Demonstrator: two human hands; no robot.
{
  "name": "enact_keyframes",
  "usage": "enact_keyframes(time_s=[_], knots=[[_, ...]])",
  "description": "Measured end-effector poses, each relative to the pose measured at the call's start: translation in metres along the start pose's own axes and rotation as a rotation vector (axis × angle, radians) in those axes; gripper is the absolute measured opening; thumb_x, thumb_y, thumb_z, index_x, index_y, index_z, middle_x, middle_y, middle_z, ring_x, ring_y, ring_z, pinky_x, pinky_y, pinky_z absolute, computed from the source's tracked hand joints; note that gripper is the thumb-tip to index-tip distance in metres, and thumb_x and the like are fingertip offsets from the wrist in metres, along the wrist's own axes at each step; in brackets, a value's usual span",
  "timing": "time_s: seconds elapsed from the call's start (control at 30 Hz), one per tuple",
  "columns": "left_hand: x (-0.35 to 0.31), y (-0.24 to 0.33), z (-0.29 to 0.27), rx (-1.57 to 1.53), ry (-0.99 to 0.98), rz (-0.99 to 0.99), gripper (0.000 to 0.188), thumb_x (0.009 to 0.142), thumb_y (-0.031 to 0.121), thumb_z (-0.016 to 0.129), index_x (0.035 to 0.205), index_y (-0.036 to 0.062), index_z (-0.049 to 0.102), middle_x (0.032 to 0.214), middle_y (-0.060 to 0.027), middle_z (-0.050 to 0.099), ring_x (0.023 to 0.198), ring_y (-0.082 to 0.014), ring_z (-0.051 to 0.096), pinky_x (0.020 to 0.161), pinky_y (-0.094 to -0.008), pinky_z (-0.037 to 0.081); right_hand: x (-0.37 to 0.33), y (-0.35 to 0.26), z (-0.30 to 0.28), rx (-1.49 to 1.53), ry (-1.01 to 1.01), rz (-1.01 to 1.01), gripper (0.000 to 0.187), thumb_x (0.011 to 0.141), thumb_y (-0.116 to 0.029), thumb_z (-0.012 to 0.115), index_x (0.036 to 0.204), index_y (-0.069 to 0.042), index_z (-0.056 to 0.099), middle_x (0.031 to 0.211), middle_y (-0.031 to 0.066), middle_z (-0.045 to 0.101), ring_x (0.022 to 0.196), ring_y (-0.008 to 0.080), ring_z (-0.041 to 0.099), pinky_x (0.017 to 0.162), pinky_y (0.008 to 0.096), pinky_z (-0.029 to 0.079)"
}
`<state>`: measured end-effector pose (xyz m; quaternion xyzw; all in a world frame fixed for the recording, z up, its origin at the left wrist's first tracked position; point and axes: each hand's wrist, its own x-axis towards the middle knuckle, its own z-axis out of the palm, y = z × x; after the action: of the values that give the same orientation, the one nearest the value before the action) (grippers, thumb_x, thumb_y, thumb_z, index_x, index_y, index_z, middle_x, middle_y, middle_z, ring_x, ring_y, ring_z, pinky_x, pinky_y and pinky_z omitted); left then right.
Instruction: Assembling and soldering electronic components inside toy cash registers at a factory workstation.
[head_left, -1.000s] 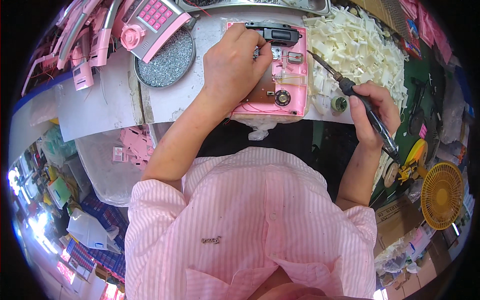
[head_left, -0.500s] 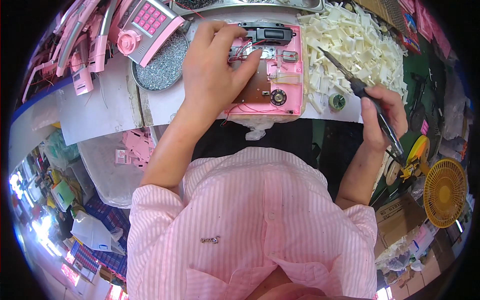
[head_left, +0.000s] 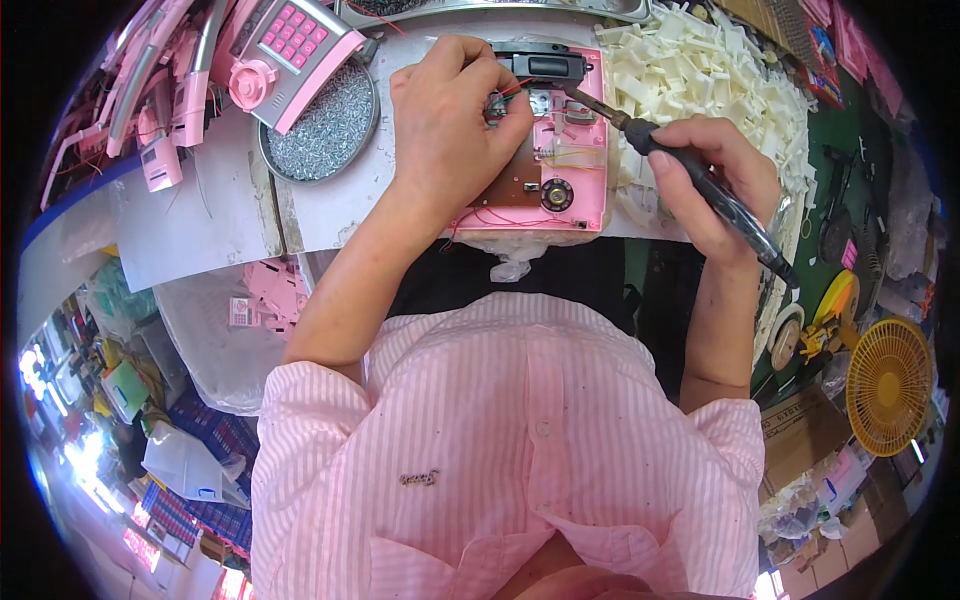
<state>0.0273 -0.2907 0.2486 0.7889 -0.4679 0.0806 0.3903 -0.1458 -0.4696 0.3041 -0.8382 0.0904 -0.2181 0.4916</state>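
Note:
An open pink plastic housing lies in front of me, with a brown circuit board, a small round speaker, thin wires and a black module along its far edge. My left hand is closed over the housing's left side, thumb and fingers pinching thin wires. A soldering iron with a dark handle is gripped in my right hand. Its tip points left and reaches the housing just below the black module; whether it touches a joint there, I cannot tell.
A round tray of small screws stands left of the housing, partly under a pink-and-grey keypad panel. White plastic pieces are heaped on the right, with a solder spool or similar roll nearer. A yellow fan stands farther right.
My right hand has brought the soldering iron left, from above the white pieces to the housing. My left hand has shifted slightly and its fingers have closed on the wires.

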Motion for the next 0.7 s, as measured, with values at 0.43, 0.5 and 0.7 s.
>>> enact_keyframes(time_s=[0.43,0.5,0.7], knots=[[0.000,0.001,-0.001,0.031,0.024,0.001,0.014,0.072,0.013,0.075,0.080,0.0061,0.066,0.094,-0.0057,0.061,0.080,-0.0230,0.061,0.074,-0.0367,0.042,0.013,-0.002,0.014,0.019,-0.073,0.033,0.017,0.081,-0.007,0.075,0.095,-0.001,0.068,0.071,0.0019,0.065,0.058,0.0049,0.055,0.052,0.0198,0.040],[0.000,0.001,0.000,0.037,0.018,-0.006,0.014,0.072,0.014,0.075,0.080,0.0064,0.066,0.095,-0.0051,0.061,0.081,-0.0226,0.061,0.074,-0.0367,0.042,0.014,-0.002,0.014,0.015,-0.076,0.028,0.017,0.081,-0.007,0.075,0.096,-0.001,0.068,0.071,0.0021,0.066,0.058,0.0048,0.055,0.052,0.0197,0.040],[0.000,-0.002,0.003,0.032,0.025,0.007,0.013,0.072,0.015,0.074,0.079,0.0092,0.066,0.095,-0.0046,0.060,0.084,-0.0252,0.061,0.075,-0.0420,0.039,0.015,-0.001,0.012,-0.001,-0.073,-0.012,0.017,0.081,-0.007,0.074,0.096,-0.001,0.068,0.072,0.0025,0.067,0.058,0.0048,0.055,0.052,0.0197,0.040]])
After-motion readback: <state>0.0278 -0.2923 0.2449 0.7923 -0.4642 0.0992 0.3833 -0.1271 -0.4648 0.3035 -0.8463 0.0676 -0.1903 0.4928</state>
